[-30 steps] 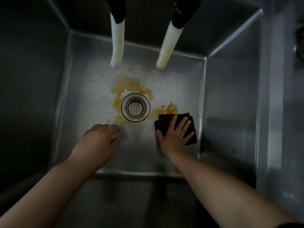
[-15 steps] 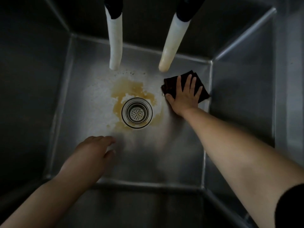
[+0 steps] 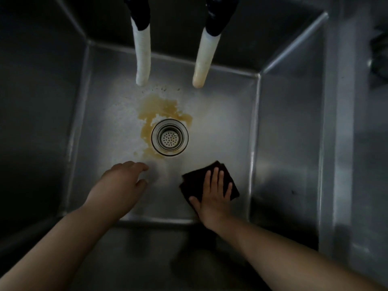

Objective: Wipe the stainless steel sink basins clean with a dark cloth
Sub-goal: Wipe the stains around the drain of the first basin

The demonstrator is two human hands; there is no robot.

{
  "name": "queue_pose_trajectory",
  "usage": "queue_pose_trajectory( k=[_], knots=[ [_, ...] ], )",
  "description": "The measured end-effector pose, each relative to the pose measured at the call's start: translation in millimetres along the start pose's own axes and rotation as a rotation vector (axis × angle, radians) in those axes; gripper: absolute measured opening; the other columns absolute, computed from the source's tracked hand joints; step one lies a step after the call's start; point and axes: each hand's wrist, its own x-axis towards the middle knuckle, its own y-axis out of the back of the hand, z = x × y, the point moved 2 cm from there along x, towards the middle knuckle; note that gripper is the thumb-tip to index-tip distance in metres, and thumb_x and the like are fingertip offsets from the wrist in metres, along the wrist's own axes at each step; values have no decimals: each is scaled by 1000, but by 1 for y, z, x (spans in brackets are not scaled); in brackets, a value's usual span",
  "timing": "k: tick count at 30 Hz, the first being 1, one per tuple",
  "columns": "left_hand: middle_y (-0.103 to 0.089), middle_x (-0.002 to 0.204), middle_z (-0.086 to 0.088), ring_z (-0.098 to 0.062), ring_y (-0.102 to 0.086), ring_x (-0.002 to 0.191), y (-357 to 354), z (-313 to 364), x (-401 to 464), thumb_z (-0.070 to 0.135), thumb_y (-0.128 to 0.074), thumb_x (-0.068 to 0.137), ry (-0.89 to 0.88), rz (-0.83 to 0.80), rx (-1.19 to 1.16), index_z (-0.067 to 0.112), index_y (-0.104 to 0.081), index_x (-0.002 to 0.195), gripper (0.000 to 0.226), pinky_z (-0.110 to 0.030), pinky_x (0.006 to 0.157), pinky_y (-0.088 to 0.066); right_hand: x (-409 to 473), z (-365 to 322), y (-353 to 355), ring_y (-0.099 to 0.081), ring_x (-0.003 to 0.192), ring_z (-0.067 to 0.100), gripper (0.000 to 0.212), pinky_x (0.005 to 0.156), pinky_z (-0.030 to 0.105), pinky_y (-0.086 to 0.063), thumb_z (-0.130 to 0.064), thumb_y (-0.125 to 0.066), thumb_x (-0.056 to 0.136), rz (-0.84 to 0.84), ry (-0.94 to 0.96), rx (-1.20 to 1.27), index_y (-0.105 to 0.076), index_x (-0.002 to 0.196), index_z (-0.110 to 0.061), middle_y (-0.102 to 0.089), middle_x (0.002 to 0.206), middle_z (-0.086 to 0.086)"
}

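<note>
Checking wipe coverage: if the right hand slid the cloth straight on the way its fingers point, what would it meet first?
Likely bare basin floor, right of the drain strainer; the right hand and dark cloth would probably miss the stain.

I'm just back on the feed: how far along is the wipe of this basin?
Done, by the look of it: the basin floor right of the drain shows no staining. In hand: the right hand presses the dark cloth flat on the near-right floor; the left hand rests on the floor, holding nothing. Left: the brown stain behind and left of the drain, plus whitish residue further left.
</note>
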Motion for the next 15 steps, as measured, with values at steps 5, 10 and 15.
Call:
queue_pose_trajectory(
  k=[5,10,15],
  knots=[
    [-52,130,4,-17,-53,110,-5,6,21,33,-50,92,-54,-106,175,30,-47,131,40,-32,91,-46,46,19,44,26,139,34,97,107,54,20,-62,-36,88,161,-368,129,20,145,-6,25,153,18],
    [-51,131,7,-16,-53,111,-15,12,41,36,-53,88,-72,-100,302,32,-48,131,44,-28,87,-44,107,30,90,18,142,35,96,107,46,23,-59,-39,87,332,-313,125,10,147,-4,14,154,23],
    [-47,136,7,-16,-49,118,-20,21,58,36,-50,89,-137,-69,319,31,-47,133,45,-29,95,-42,168,49,146,11,143,37,93,111,43,18,-58,-37,87,415,-212,1,4,148,-1,7,155,26]
  ],
)
